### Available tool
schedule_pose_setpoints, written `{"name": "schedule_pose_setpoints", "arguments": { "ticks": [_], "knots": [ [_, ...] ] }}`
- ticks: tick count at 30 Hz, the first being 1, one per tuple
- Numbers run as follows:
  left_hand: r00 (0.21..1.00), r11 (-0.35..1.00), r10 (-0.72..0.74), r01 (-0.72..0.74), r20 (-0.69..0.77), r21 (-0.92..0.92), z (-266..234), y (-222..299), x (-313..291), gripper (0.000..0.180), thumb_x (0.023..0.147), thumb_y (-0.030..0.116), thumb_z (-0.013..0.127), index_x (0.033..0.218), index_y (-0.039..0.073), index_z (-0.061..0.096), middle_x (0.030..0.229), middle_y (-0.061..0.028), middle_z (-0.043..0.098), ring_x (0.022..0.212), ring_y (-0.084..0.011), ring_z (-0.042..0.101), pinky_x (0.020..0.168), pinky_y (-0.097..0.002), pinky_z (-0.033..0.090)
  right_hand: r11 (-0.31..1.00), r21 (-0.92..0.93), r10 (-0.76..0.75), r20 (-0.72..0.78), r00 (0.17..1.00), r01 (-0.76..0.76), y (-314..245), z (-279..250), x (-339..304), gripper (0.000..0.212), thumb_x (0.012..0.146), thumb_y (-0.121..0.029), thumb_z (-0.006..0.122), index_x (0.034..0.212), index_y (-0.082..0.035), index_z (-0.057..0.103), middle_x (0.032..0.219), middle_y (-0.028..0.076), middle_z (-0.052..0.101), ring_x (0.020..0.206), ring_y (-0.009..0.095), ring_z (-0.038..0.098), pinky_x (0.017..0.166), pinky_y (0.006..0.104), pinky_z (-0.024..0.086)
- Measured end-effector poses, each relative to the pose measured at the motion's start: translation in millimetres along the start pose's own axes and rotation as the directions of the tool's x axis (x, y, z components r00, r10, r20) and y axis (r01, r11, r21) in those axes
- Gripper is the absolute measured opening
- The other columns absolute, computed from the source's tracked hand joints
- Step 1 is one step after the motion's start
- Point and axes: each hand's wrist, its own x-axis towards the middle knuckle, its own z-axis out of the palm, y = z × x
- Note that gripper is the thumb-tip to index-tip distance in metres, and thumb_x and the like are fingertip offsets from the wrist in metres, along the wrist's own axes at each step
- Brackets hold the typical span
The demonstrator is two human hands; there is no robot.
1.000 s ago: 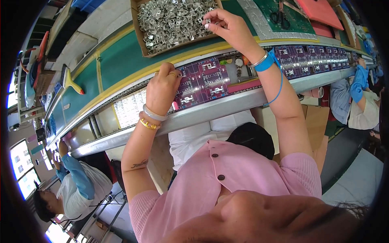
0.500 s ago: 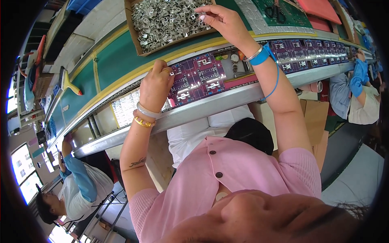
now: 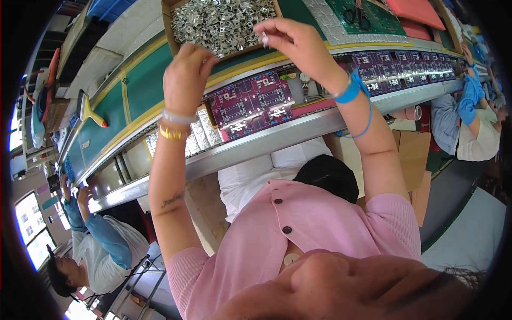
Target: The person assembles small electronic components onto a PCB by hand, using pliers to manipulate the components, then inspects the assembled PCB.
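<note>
Metal clips (image 3: 224, 24) lie heaped in a cardboard box (image 3: 167, 26) on the far side of the line, and both our hands are up close to it. Our left hand (image 3: 185, 77) is at the box's near left corner, its fingers bent and the thumb drawn in toward them; we cannot tell whether a clip sits between the tips. Our right hand (image 3: 301, 42) is at the near right corner, thumb and forefinger curved toward each other, but the tips are too small for us to say if they grip anything. Below and between the hands, a purple circuit board (image 3: 253, 101) lies flat on the line, with several bright metal pieces on it. Just right of it we see a watch (image 3: 304, 78), and past our right forearm, more purple boards (image 3: 405, 66) run on in a row. Silvery sheeting (image 3: 200, 133) shows left of the near board, and a metal rail (image 3: 298, 128) runs along our side. Beyond our right hand, scissors (image 3: 358, 16) rest on a green board (image 3: 384, 24). We have a blue strap (image 3: 349, 95) on our right wrist.
</note>
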Motion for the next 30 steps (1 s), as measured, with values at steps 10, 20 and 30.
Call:
{"name": "schedule_pose_setpoints", "arguments": {
  "ticks": [10,20,30],
  "knots": [
    [0.992,0.987,0.023,-0.003,0.124,-0.161,19,-24,31,0.012,0.077,0.014,0.067,0.085,0.005,0.065,0.080,-0.0081,0.063,0.071,-0.0222,0.062,0.063,-0.0317,0.048,0.886,-0.464,0.144,0.230,0.962,-0.022,-45,-8,-90,0.018,0.072,-0.008,0.069,0.088,-0.005,0.061,0.079,0.006,0.059,0.075,0.021,0.057,0.067,0.0313,0.046],
    [0.987,0.898,-0.124,0.156,0.105,-0.411,-1,1,3,0.015,0.078,0.006,0.065,0.093,0.005,0.065,0.079,-0.0072,0.065,0.066,-0.0143,0.060,0.062,-0.0259,0.048,0.735,-0.629,-0.005,0.368,0.930,0.253,-27,15,-98,0.011,0.068,-0.012,0.063,0.078,-0.007,0.059,0.080,0.004,0.051,0.082,0.022,0.049,0.068,0.0326,0.044],
    [0.836,0.518,-0.172,0.526,0.521,-0.674,4,-2,-64,0.021,0.082,0.000,0.061,0.102,-0.002,0.063,0.090,-0.0034,0.063,0.076,-0.0076,0.056,0.069,-0.0207,0.047,0.869,-0.473,-0.084,0.146,0.986,0.144,-40,26,-118,0.033,0.070,-0.013,0.068,0.101,-0.011,0.060,0.086,0.005,0.052,0.077,0.023,0.055,0.066,0.0349,0.046]
  ]
}}
